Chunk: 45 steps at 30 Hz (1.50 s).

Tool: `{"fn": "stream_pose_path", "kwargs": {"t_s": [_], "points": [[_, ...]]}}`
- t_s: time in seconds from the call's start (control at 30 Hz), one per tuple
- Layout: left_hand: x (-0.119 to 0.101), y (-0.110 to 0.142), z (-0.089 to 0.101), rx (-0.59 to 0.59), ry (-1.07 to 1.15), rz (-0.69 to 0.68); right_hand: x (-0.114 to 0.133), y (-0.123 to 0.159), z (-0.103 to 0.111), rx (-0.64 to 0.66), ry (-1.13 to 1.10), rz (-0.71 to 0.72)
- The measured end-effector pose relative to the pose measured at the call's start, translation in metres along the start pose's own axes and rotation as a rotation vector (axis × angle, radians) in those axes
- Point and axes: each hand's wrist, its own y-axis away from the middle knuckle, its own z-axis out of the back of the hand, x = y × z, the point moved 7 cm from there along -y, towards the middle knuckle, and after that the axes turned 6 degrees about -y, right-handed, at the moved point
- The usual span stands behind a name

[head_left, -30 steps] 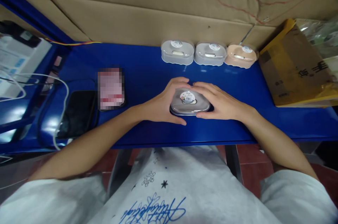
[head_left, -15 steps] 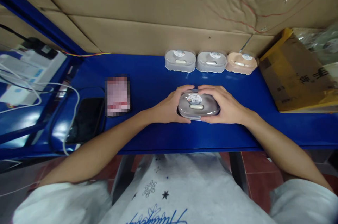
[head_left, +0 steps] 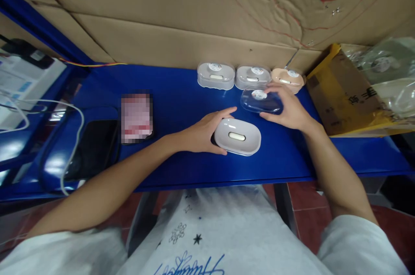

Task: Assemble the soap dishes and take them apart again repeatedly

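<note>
A white oval box base (head_left: 238,136) with a slot in its top sits on the blue table (head_left: 181,93) in front of me. My left hand (head_left: 204,130) grips its left end. My right hand (head_left: 288,108) holds a clear plastic lid (head_left: 259,100) with a round sticker, lifted off and moved to the right and back, just above the table. Behind it, three closed boxes stand in a row against the cardboard wall: two grey ones (head_left: 215,75) (head_left: 253,76) and a peach one (head_left: 288,77).
A yellow-edged cardboard box (head_left: 350,93) with clear plastic bags (head_left: 385,67) lies at the right. A blurred card (head_left: 136,117) and a dark phone (head_left: 92,143) with a white cable (head_left: 69,149) lie at the left. Cardboard sheets (head_left: 194,11) form the back wall.
Both hands held the closed box. My right hand has since lifted the clear lid off and carried it to the right and back, while my left hand stays on the white base.
</note>
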Motion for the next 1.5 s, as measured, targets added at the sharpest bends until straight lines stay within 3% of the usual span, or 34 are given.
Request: {"fn": "stream_pose_path", "kwargs": {"t_s": [0.17,0.33,0.47,0.57,0.67,0.83,1.0,1.2,1.33,1.5], "points": [[-0.012,0.0,-0.003,0.065,-0.066,-0.027,-0.026,-0.004,-0.046,0.088,0.007,-0.003],[-0.013,-0.002,-0.006,0.077,-0.072,-0.023,-0.026,-0.003,-0.052,0.119,0.034,-0.043],[-0.009,-0.001,-0.002,-0.02,-0.046,-0.022,0.015,0.001,-0.039,0.098,-0.042,0.059],[-0.004,0.0,0.004,-0.13,0.05,-0.022,0.06,0.009,-0.047,0.24,-0.198,0.184],[0.0,0.001,0.007,-0.2,0.129,-0.032,0.081,0.016,-0.06,0.303,-0.158,0.181],[0.008,-0.001,0.008,-0.203,0.279,0.025,0.079,0.017,-0.067,0.209,-0.211,0.159],[0.012,-0.003,0.008,-0.163,0.313,0.003,0.075,0.015,-0.073,0.205,-0.225,0.162],[0.016,-0.005,0.009,-0.218,0.422,0.051,0.075,0.013,-0.07,0.129,-0.245,0.163],[0.009,-0.006,0.006,-0.282,0.622,0.067,0.077,0.015,-0.067,0.027,-0.288,0.127],[0.001,-0.005,-0.002,-0.297,0.733,0.127,0.088,0.021,-0.074,0.022,-0.192,0.163]]}}
